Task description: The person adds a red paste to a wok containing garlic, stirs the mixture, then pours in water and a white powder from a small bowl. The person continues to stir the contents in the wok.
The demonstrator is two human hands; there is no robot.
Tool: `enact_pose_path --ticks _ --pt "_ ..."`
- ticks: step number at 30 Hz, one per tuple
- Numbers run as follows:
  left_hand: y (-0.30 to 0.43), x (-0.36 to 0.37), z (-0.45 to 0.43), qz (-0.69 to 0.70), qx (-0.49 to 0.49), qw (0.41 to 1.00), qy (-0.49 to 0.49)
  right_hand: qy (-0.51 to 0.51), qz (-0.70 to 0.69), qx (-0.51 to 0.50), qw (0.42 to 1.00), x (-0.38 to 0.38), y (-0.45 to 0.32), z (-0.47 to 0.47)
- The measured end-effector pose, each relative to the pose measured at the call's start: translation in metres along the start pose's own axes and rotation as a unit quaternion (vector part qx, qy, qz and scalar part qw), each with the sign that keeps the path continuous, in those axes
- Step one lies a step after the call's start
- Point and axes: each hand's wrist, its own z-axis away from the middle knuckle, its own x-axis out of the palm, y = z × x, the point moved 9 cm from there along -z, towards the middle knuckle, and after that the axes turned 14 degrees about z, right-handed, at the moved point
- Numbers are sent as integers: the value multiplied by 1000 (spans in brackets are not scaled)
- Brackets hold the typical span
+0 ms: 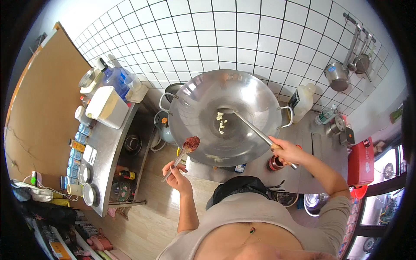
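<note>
A wide steel wok point(201, 107) with two side handles stands before me. Near its middle lie several small pale pieces, perhaps chopped garlic point(221, 122). My left hand point(177, 176) grips a spoon point(175, 162) by its handle; a heap of dark red paste point(191, 144) fills its bowl, over the wok's near left rim. In my right hand point(287, 150) is the long handle of a metal wok utensil point(253, 128), whose head rests in the wok beside the pale pieces. Below that hand, an open glass jar point(275, 163) with dark red contents stands on the counter.
A large plastic jug point(302, 97) stands right of the wok, near a water bottle point(325, 114). Pots and ladles, including a steel pot point(337, 77), hang on the tiled wall. On the left, a metal table point(107, 143) carries a white bin point(109, 107), jars and bowls.
</note>
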Motion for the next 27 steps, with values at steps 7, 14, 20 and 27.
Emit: enact_pose_path --ticks 7,14,20,27 --pt "3 3 -5 -11 -5 1000 6 -100 -76 29 992 21 2 12" --pt "-2 0 2 -11 -17 1000 13 -18 42 54 998 -6 8 45" --pt "-2 8 -3 -7 -16 1000 -5 -23 -109 29 993 10 10 -12" --pt "-1 5 -3 -15 -8 1000 5 -116 -16 33 993 12 0 50"
